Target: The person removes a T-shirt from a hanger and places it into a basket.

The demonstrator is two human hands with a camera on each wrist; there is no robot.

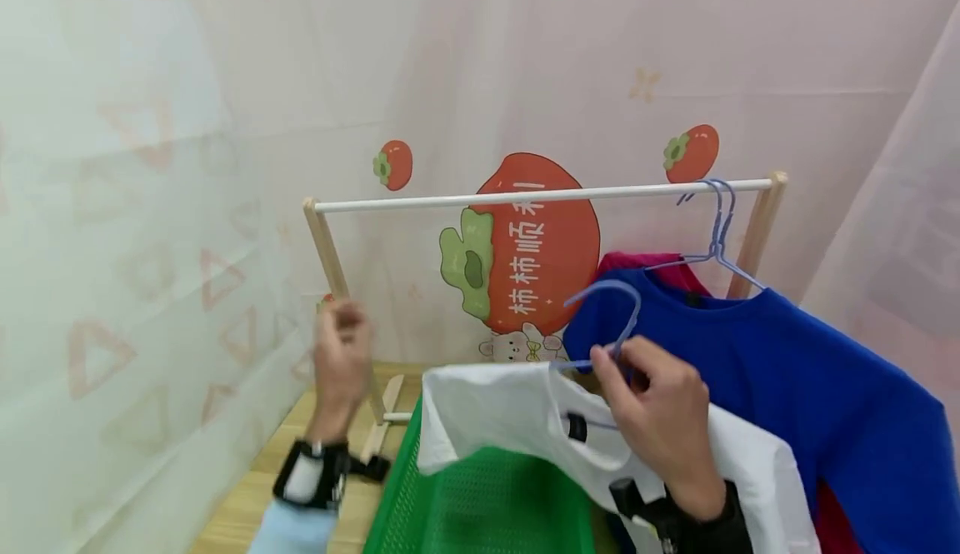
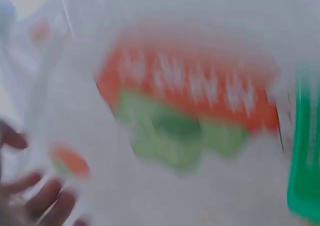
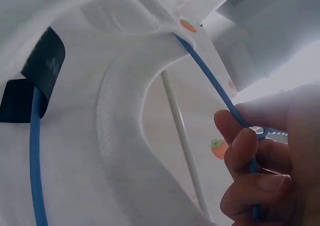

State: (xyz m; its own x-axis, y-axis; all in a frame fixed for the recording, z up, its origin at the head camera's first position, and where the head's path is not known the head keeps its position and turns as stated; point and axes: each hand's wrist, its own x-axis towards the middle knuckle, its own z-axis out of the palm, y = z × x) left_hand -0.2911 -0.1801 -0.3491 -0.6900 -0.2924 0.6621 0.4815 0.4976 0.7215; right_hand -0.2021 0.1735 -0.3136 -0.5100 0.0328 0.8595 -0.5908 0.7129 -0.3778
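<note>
My right hand [image 1: 660, 421] pinches a blue hanger [image 1: 633, 312] just below its hook. A white shirt [image 1: 487, 404] hangs from that hanger, with a black neck label [image 1: 576, 426] at its collar. In the right wrist view the fingers curl round the hanger's neck [image 3: 257, 131], and its blue bar runs into the collar. My left hand [image 1: 341, 362] is raised by the rack's left post, holding nothing. Its fingers [image 2: 47, 201] show parted and blurred in the left wrist view.
A rack with a white rail [image 1: 480, 200] stands behind the hands. At its right end hang a blue top [image 1: 750, 354] and a red garment [image 1: 630, 262] on blue hangers. The green basket [image 1: 510, 496] sits on the wooden table [image 1: 262, 471]; a printed curtain [image 1: 450, 54] encloses the back.
</note>
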